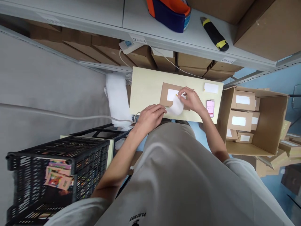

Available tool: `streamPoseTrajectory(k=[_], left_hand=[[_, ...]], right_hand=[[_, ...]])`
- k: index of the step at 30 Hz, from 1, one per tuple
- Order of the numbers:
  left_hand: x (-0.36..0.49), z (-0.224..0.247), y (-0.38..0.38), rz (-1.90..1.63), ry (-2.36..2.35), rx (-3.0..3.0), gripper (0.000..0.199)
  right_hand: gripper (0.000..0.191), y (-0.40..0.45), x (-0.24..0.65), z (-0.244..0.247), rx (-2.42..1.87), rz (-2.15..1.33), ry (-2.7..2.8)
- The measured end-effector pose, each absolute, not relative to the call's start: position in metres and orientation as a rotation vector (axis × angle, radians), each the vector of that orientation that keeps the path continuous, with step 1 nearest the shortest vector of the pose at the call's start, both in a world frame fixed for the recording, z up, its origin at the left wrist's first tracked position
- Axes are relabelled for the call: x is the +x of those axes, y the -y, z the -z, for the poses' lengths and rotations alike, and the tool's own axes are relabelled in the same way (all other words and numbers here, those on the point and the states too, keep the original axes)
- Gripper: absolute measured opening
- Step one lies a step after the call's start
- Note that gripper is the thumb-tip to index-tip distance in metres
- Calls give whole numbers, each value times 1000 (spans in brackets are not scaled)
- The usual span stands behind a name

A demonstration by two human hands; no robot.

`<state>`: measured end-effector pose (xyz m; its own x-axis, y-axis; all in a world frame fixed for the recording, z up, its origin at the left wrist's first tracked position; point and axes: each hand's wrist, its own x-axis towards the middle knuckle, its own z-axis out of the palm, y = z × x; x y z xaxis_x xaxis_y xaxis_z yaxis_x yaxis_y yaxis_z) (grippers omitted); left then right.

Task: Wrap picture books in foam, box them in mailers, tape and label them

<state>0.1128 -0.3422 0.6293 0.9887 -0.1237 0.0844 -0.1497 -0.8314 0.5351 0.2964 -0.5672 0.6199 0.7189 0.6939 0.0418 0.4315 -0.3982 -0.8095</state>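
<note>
Rm bg: grey shelving [103,20] behind narrow cream counter [145,91].
Plain grey wall [47,81] on L, blue flr [270,190] on R; lighting approx even, w/ soft shadows.

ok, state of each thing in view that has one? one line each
Left hand: pinching one side of white strip
Right hand: pinching its other side
White strip: curved between the hands
Package: flat on table
Phone: screen lit
Large carton: open, small boxes inside
Black crate: packets inside
Cutter: on shelf, blade position unclear
</note>
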Motion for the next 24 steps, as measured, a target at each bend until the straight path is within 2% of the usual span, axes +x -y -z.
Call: streamPoseTrajectory(k=[3, 7, 11, 17, 24], left_hand=[[114, -615, 336, -52, -86, 2485, 14], [124, -583, 329, -52, -394, 2200, 27], [139, -552, 330, -81, -546, 1843, 42], [144, -536, 336, 0, -432, 1507, 33], [151, -535, 330, 68, -343, 1598, 48]], right_hand=[[12, 573, 280, -624, -2085, -274, 838], [15, 576, 239, -631, -2097, -141, 918], [18, 569, 189, -631, -2144, -152, 1092], [19, 568, 158, -633, -2119, -130, 1021], [19, 583, 186, -634, -2004, -130, 542]])
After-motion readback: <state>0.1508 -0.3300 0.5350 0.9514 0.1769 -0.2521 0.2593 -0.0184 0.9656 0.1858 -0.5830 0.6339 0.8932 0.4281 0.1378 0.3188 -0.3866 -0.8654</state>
